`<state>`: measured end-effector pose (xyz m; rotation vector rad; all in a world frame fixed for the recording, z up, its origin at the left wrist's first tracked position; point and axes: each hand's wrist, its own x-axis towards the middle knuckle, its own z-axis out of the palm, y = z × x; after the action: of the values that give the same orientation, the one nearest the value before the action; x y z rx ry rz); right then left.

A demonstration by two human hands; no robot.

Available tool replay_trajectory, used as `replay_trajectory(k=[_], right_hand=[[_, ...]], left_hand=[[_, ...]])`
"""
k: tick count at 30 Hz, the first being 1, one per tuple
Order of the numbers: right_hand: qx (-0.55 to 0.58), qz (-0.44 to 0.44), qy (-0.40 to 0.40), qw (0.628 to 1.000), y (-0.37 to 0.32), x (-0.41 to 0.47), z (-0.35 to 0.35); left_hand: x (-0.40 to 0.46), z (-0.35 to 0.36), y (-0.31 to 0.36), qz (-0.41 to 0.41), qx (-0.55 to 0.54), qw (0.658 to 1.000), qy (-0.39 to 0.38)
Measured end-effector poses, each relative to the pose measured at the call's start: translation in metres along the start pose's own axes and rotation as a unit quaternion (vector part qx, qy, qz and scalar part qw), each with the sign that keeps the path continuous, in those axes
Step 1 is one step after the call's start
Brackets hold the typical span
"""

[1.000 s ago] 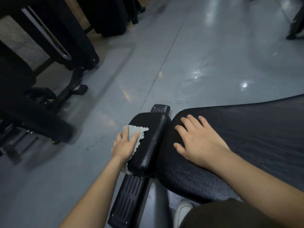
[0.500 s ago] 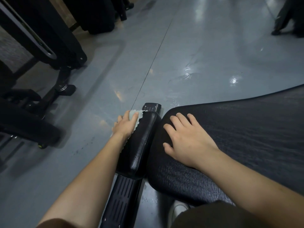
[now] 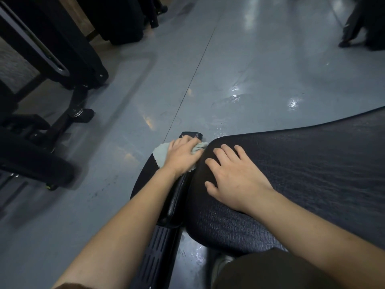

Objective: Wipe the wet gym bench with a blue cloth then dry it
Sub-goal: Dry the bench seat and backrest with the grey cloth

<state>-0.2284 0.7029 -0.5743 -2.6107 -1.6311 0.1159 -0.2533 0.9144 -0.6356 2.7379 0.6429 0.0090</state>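
The black gym bench has a wide textured pad (image 3: 302, 174) at the right and a narrow glossy pad (image 3: 177, 197) left of it. My left hand (image 3: 181, 156) presses a pale blue cloth (image 3: 161, 154) onto the far end of the narrow pad, fingers spread over the cloth, which sticks out on both sides of the hand. My right hand (image 3: 233, 178) lies flat on the wide pad's left end, fingers straight, holding nothing.
A black slotted frame rail (image 3: 154, 257) runs below the narrow pad. The grey floor (image 3: 239, 69) shines with wet patches. Black gym machines (image 3: 52, 80) stand at the left, and another machine's foot (image 3: 354, 28) is at the top right.
My left hand has slid the cloth along the narrow pad from its left side up to its far end. My right hand stays flat on the wide pad.
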Motion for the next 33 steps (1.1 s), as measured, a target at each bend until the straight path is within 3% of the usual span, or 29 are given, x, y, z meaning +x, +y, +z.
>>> replay_trajectory(k=[7, 10, 14, 23, 33], right_hand=[[0.011, 0.000, -0.003, 1.000, 0.002, -0.001, 0.003], [0.022, 0.001, 0.000, 1.000, 0.003, -0.002, 0.003], [0.036, -0.001, -0.006, 0.999, 0.005, -0.004, 0.000], [0.059, -0.004, -0.017, 0.998, 0.007, -0.002, -0.001], [0.056, -0.001, -0.025, 0.998, 0.005, -0.003, -0.002]], left_hand=[[-0.003, 0.001, -0.001, -0.005, -0.040, 0.999, 0.012], [0.006, -0.002, -0.004, -0.042, -0.043, 0.998, -0.005], [0.014, -0.005, -0.015, -0.117, -0.135, 0.984, 0.000], [-0.012, -0.004, -0.058, -0.198, -0.091, 0.976, 0.019], [-0.099, 0.001, -0.063, -0.200, -0.064, 0.978, 0.004]])
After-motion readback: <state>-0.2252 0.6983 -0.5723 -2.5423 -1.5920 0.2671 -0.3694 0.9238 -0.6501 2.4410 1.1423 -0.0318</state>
